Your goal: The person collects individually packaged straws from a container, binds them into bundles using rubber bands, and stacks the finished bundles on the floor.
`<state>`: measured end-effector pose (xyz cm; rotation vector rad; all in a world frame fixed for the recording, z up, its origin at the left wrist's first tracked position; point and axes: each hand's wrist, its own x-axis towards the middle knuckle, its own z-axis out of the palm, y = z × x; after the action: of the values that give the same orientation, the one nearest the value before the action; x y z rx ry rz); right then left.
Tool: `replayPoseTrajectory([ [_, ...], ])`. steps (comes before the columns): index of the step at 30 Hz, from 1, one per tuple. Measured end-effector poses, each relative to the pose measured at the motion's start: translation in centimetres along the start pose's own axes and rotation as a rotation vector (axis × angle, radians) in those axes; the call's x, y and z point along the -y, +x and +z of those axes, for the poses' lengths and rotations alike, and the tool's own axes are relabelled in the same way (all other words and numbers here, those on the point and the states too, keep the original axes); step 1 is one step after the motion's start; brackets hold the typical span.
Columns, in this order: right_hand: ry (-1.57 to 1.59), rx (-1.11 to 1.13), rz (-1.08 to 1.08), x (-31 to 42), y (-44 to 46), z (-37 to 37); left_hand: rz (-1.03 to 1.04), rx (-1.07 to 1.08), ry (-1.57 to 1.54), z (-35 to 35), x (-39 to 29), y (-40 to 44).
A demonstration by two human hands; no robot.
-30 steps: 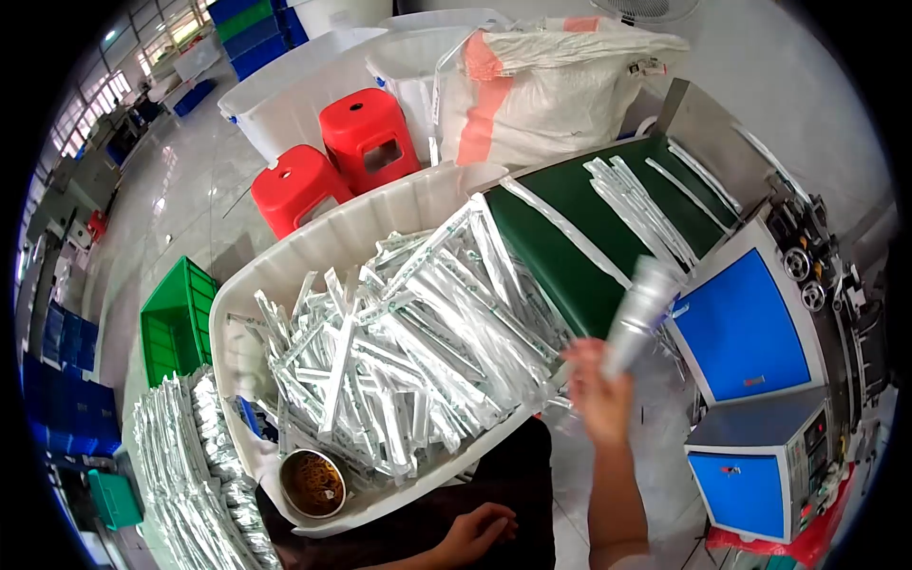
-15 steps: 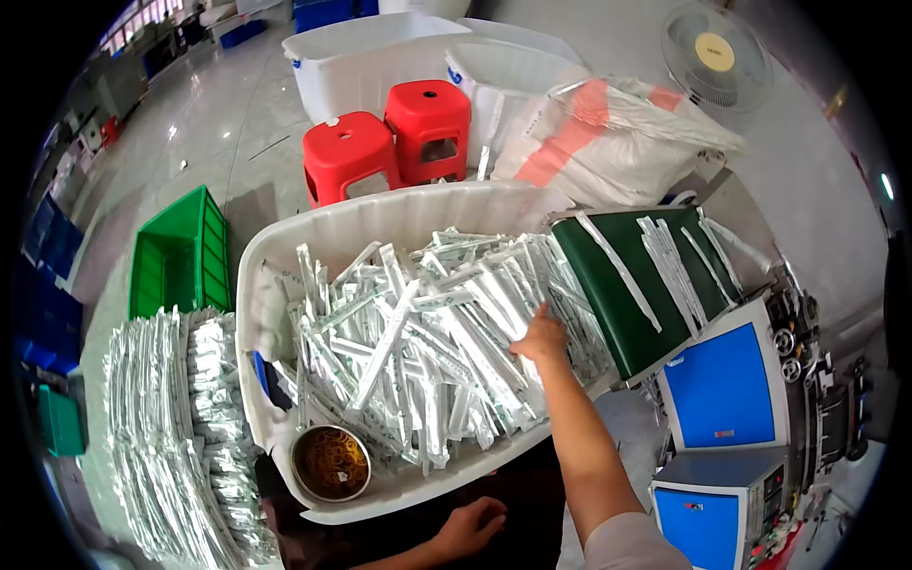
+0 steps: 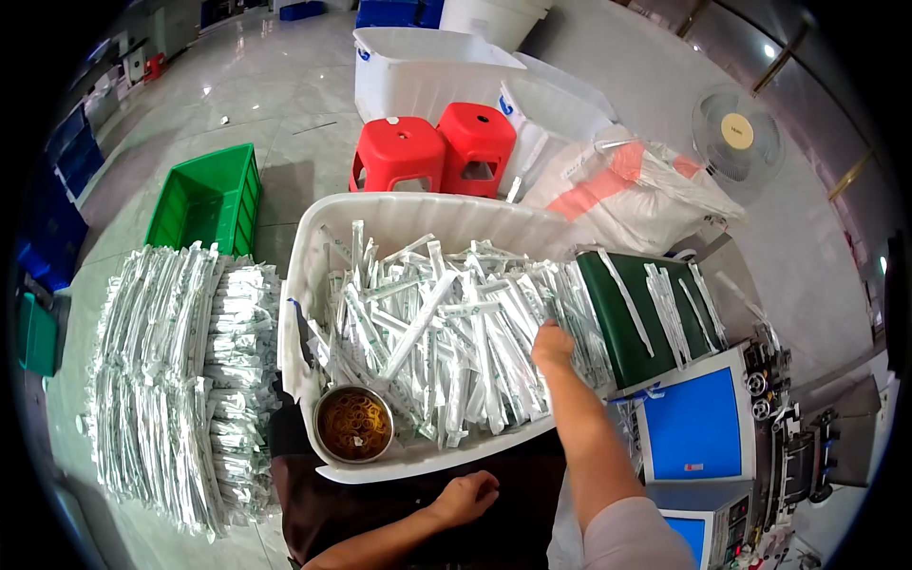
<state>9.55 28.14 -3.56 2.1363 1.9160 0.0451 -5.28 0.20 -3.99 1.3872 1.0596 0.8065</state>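
Observation:
Long, thin white wrapped packets [image 3: 446, 332] with green print lie heaped in a large white tub [image 3: 437, 211]. My right hand [image 3: 553, 348] is at the right side of the heap, its fingers closed and pointing down against the packets. Whatever those fingers hold is hidden. Low in front of the tub, over the dark cloth on my lap, my left hand [image 3: 465, 497] is loosely curled, and no object shows in it. At the tub's near left corner sits a metal bowl [image 3: 353, 425] of yellowish rubber bands.
Packets in stacked bundles [image 3: 180, 389] stand left of the tub, before a green crate [image 3: 204, 199]. A green conveyor belt [image 3: 622, 313] carrying several packets meets the tub's right side, above blue-panelled machinery [image 3: 693, 432]. Red stools [image 3: 399, 152], a woven sack [image 3: 646, 190] and a fan [image 3: 736, 133] stand behind.
The view has shifted, so the scene sits further right. My right hand's fingers, one stretched out before, have closed down onto the packets. My left hand stays curled near my lap.

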Motion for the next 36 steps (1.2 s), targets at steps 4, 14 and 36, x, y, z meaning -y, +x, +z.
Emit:
replayPoseTrajectory([
  [4, -0.022, 0.080, -0.183, -1.5, -3.0, -9.9, -0.187, -0.033, -0.524, -1.2, 0.4, 0.5],
  [14, 0.821, -0.065, -0.449, -3.9, -18.5, -12.8, 0.092, 0.030, -1.425, -7.1, -2.3, 8.4],
  [36, 1.024, -0.501, -0.757, 1.5, -17.0, -12.9, 0.011, 0.103, -1.093, -7.5, -6.8, 1.9],
])
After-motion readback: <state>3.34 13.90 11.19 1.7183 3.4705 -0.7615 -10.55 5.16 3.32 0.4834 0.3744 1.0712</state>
